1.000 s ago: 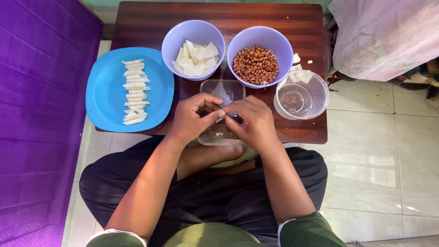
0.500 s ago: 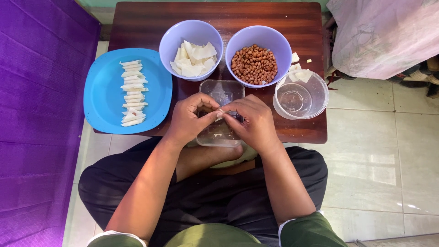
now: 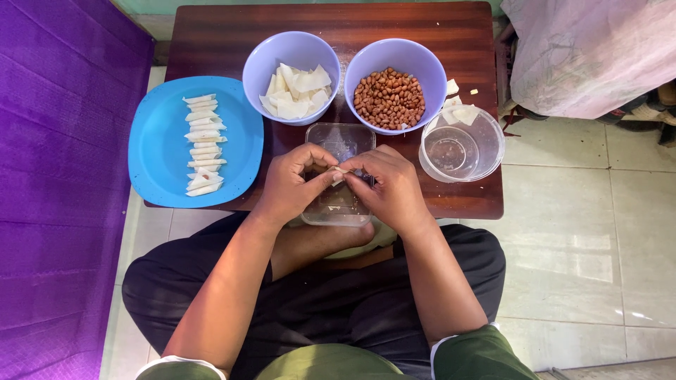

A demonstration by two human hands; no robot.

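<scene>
Now | L hand + R hand both pinching small white wrapper piece betw. fingertips, over clear square tray at bench front edge | behind: bowl w/ wrappers, bowl w/ peanuts | blue plate w/ rolled pcs at left edge | clear round tub front-right corner

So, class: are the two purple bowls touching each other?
Apart. The head view shows a strip of dark table between the wrapper bowl and the peanut bowl.
</scene>
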